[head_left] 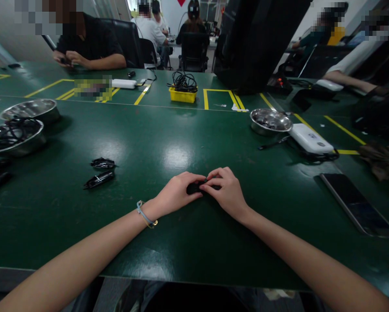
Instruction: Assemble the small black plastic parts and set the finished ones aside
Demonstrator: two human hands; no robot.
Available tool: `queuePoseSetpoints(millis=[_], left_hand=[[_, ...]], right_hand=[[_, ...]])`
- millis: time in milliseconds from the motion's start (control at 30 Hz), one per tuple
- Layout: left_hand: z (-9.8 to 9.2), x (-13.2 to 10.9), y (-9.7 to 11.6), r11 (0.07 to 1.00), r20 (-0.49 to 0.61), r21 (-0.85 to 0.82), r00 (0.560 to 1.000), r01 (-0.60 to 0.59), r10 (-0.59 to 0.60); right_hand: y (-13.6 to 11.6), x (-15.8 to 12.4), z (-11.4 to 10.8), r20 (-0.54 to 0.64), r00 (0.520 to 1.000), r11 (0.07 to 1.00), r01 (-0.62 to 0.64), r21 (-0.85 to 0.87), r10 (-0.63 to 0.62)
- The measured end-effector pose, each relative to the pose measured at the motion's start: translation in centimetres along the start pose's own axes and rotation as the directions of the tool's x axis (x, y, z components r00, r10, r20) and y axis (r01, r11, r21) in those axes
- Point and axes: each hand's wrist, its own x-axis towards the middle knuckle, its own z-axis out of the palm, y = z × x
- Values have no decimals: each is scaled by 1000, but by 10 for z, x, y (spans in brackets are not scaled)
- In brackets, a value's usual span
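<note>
Black part (193, 188) pinched in both hands (176, 191) (228, 191), well in from green table edge (181, 279)

Points to a workshop with a green worktable (145, 143), yellow tape lines (205, 99) and a steel bowl (32, 146) of black cables (21, 130) on it, seated people (149, 31) beyond it, some probably at another bench (212, 44).

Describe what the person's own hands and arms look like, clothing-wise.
The left hand and right hand are gloveless; no sleeves show. A light-blue bracelet with a small gold-coloured charm circles the left wrist; the right wrist is bare.
</note>
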Motion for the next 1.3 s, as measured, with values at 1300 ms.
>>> queuePoseSetpoints(millis=[1300], left_hand=[[-1, 0, -11, 959, 5, 164, 972, -231, 234]], right_hand=[[48, 18, -59, 234, 916, 891, -215, -400, 326]])
